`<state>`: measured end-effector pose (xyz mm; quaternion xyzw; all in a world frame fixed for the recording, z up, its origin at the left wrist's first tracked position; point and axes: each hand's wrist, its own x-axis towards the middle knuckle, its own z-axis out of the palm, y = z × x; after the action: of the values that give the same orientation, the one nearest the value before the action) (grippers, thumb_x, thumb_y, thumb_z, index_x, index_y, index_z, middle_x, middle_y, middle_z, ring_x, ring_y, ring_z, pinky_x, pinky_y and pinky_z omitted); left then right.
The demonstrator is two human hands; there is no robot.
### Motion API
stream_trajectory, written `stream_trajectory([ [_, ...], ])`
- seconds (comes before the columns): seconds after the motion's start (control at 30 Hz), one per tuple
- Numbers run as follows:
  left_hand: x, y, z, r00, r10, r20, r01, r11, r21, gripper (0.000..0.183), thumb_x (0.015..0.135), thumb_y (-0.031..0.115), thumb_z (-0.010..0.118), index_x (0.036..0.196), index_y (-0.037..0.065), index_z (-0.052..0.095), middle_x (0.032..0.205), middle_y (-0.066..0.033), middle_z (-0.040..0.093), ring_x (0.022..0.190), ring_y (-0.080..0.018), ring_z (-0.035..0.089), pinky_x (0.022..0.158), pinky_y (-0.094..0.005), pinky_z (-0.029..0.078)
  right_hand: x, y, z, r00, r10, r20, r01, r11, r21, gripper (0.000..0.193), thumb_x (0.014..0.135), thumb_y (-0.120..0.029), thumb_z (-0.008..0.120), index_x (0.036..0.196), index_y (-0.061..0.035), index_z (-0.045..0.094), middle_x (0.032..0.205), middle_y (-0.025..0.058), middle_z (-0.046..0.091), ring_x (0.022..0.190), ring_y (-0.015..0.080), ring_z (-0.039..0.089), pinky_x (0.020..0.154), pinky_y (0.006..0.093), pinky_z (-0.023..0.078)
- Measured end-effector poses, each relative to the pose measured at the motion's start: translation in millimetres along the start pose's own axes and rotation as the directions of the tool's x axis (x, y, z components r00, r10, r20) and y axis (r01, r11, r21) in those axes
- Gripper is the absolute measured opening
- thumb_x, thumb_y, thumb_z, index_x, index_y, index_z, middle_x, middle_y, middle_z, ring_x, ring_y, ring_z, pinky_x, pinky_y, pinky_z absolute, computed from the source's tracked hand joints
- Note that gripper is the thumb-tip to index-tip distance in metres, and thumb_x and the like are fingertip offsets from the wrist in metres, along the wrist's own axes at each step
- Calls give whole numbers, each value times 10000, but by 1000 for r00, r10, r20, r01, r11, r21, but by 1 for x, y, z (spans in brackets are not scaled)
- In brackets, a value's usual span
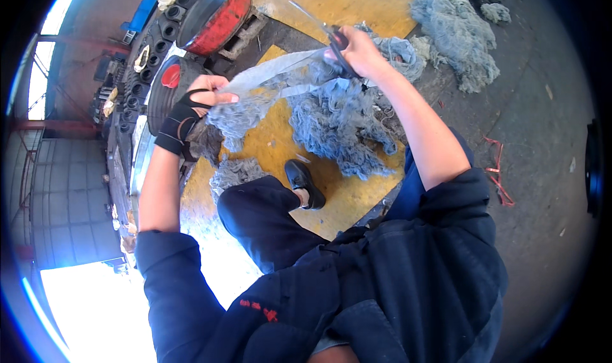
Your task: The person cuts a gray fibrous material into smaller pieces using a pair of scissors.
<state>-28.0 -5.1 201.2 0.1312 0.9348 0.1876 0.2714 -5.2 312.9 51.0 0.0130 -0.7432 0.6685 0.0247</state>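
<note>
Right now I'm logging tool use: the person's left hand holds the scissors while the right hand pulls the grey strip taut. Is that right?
Not quite: the hands are swapped. In the head view the right hand holds the scissors, and the left hand pulls the grey strip taut.

grey-blue frayed cloth strip [280, 76] | stretched taut, running from 9 o'clock up to 2 o'clock, tangled threads hanging below | red-handled metal scissors [325, 34] | blades open, pointing to 10 o'clock, at the strip's 2 o'clock end

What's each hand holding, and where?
Left hand grips one end of the grey rag strip; right hand holds scissors by the handles.
</note>
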Motion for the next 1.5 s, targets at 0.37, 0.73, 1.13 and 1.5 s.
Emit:
stream_trajectory([
  [0.37, 18, -90, 54, 986, 0, -167, -67, 917, -393, 282, 830, 268, 683, 955, 19, 643, 815, 21, 615, 728, -50, 520, 657, -213, 413, 7, 24, -43, 903, -235, -359, 116, 939, -323, 360, 707, -249, 739, 896, 11, 576, 820, 151, 646, 783, 280, 626, 723, 351, 478],
  [0.73, 28, -137, 69, 972, -121, -204, 6, 871, -492, 289, 840, 266, 665, 970, 9, 649, 815, -10, 635, 700, -74, 552, 635, -228, 434, -2, 22, -62, 995, 70, 74, -51, 971, -232, 368, 734, -225, 762, 939, 17, 576, 835, 74, 609, 765, 152, 578, 708, 292, 457],
  [1.13, 87, -110, 166, 979, 51, -195, -127, 907, -402, 610, 710, 307, 758, 1187, -6, 544, 1199, -170, 581, 1154, -264, 528, 966, -365, 406, -3, 15, 23, 946, 76, 314, -86, 996, 20, 235, 715, -94, 665, 908, -9, 562, 848, 76, 636, 699, 113, 551, 633, 234, 436],
  [1.5, 115, -41, 190, 960, 280, -13, -191, 622, -759, 196, 783, 132, 732, 897, 28, 612, 789, 32, 584, 733, -40, 502, 664, -197, 404, 10, 38, 58, 946, 117, 303, -29, 960, -278, 241, 720, -128, 717, 874, -3, 580, 806, 57, 613, 759, 128, 546, 713, 275, 439],
])
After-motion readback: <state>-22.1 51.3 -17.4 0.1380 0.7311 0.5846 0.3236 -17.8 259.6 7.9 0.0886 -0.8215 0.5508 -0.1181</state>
